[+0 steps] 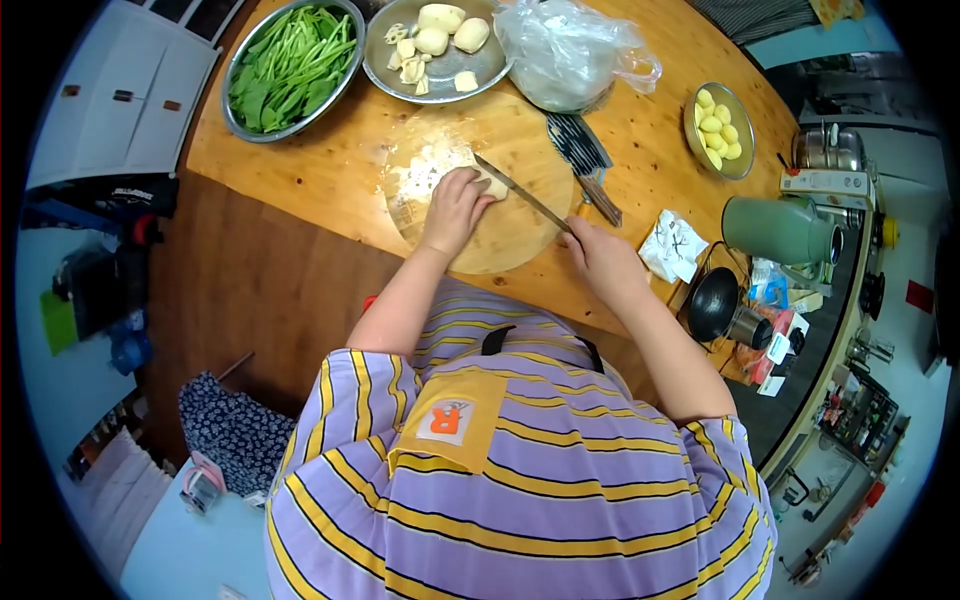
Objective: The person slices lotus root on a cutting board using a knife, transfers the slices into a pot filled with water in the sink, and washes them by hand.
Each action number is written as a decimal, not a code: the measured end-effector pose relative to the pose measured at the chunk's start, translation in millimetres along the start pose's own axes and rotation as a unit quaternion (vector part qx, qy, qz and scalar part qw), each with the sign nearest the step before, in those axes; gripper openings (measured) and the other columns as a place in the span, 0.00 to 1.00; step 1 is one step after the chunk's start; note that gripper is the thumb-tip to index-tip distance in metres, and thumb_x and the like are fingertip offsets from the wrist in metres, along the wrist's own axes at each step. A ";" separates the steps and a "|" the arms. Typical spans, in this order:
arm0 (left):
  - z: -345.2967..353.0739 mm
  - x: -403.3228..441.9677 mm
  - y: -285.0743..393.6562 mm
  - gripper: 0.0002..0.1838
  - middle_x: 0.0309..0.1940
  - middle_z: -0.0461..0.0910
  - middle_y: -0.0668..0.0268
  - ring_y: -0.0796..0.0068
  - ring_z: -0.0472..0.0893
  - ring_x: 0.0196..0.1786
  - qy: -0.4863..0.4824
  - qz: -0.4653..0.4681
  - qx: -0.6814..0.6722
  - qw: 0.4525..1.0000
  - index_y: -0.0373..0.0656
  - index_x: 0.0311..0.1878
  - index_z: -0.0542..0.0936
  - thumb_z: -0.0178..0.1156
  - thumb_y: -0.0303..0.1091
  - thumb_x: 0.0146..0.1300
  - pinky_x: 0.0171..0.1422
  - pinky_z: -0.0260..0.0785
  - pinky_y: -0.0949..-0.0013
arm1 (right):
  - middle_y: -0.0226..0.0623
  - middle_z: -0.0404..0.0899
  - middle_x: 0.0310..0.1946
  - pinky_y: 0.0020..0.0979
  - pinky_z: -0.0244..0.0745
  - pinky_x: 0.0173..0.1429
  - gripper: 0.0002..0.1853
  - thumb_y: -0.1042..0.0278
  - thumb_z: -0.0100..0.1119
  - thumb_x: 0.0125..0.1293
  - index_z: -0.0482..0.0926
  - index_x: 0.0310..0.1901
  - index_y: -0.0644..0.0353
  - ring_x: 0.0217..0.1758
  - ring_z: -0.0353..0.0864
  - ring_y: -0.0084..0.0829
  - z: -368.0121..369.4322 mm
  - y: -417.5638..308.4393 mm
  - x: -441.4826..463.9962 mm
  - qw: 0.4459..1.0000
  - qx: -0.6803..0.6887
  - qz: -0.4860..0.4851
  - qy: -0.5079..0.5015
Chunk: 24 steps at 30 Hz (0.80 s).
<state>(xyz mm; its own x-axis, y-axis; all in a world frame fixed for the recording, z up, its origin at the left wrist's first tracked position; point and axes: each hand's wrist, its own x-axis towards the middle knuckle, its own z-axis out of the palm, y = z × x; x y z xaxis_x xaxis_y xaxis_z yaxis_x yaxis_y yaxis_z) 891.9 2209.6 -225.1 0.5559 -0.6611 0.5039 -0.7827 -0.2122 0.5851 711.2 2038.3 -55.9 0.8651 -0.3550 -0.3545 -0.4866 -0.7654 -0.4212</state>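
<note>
While the right hand (608,262) closes round the knife (525,195), the left hand (457,205), fingers bent together, presses the pale piece (493,186) mid-board (510,245); the greens bowl (360,56) sits at ten o'clock.

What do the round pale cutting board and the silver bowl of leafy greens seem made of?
Round pale cutting board: probably smooth wood, from its tan colour and faint grain. Silver bowl holding leafy greens: likely polished steel, from its shiny grey rim.
</note>
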 end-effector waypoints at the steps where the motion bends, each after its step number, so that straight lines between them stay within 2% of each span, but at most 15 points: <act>1: 0.4 0.6 -0.2 0.17 0.52 0.76 0.58 0.50 0.75 0.58 0.001 0.000 -0.003 1.000 0.41 0.47 0.80 0.73 0.34 0.57 0.63 0.72 0.53 | 0.52 0.84 0.38 0.52 0.78 0.46 0.10 0.61 0.50 0.75 0.74 0.49 0.57 0.43 0.84 0.56 -1.0 -0.9 1.3 1.000 -0.010 0.000 -0.007; 6: 1.0 1.5 -0.2 0.16 0.51 0.75 0.57 0.49 0.75 0.58 0.005 -0.011 -0.013 1.000 0.41 0.46 0.80 0.73 0.33 0.57 0.62 0.72 0.53 | 0.55 0.83 0.32 0.54 0.78 0.44 0.10 0.61 0.49 0.76 0.71 0.44 0.59 0.40 0.84 0.57 -8.3 -16.4 7.1 0.998 -0.041 0.014 -0.039; 12: -1.1 4.6 0.1 0.17 0.51 0.75 0.57 0.49 0.75 0.57 -0.007 -0.011 -0.027 1.000 0.41 0.46 0.80 0.74 0.33 0.56 0.62 0.73 0.54 | 0.55 0.82 0.30 0.53 0.77 0.42 0.11 0.60 0.50 0.77 0.70 0.44 0.61 0.39 0.83 0.58 -12.8 -35.3 28.5 0.997 -0.044 0.023 -0.065; 15: -0.7 4.3 -1.2 0.16 0.52 0.75 0.57 0.50 0.74 0.56 -0.012 -0.004 -0.044 0.999 0.39 0.45 0.80 0.74 0.33 0.56 0.62 0.70 0.55 | 0.56 0.83 0.32 0.56 0.78 0.43 0.11 0.59 0.49 0.77 0.71 0.46 0.59 0.37 0.84 0.61 20.5 -15.4 53.7 0.998 -0.021 -0.010 -0.050; 18: -2.5 2.5 2.8 0.16 0.51 0.75 0.58 0.51 0.73 0.56 -0.010 -0.018 -0.026 0.999 0.41 0.45 0.80 0.74 0.32 0.56 0.62 0.69 0.55 | 0.57 0.83 0.32 0.56 0.77 0.43 0.12 0.57 0.49 0.78 0.71 0.46 0.58 0.38 0.83 0.60 64.8 16.9 62.4 0.999 0.024 0.006 -0.025; 20: -8.2 -1.0 10.7 0.14 0.52 0.75 0.60 0.53 0.73 0.55 -0.017 -0.022 -0.019 0.999 0.43 0.45 0.80 0.72 0.32 0.58 0.61 0.69 0.56 | 0.57 0.83 0.33 0.56 0.77 0.44 0.13 0.56 0.49 0.78 0.71 0.46 0.58 0.39 0.83 0.60 86.8 30.1 58.6 0.999 0.034 -0.022 0.016; 21: -12.3 -3.6 15.7 0.13 0.53 0.75 0.61 0.53 0.72 0.54 -0.023 -0.027 -0.015 0.999 0.44 0.46 0.80 0.71 0.32 0.59 0.61 0.69 0.57 | 0.57 0.83 0.33 0.56 0.77 0.44 0.13 0.56 0.49 0.78 0.71 0.45 0.58 0.39 0.83 0.60 87.5 26.5 56.6 0.998 0.041 -0.036 0.032; 24: -21.7 -8.7 29.6 0.12 0.54 0.76 0.63 0.55 0.72 0.53 -0.025 -0.049 -0.008 0.998 0.46 0.45 0.81 0.71 0.32 0.60 0.61 0.68 0.57 | 0.56 0.83 0.34 0.55 0.77 0.44 0.13 0.55 0.50 0.78 0.72 0.44 0.58 0.40 0.83 0.59 74.1 27.9 59.0 0.999 0.039 -0.010 -0.005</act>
<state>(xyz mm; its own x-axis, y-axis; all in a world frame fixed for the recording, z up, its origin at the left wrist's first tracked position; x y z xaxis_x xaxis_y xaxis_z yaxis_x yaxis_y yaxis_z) 869.9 2224.7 -198.4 0.6146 -0.6731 0.4112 -0.7207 -0.2672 0.6397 739.7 2035.8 -150.5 0.8734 -0.3343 -0.3542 -0.4780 -0.7280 -0.4915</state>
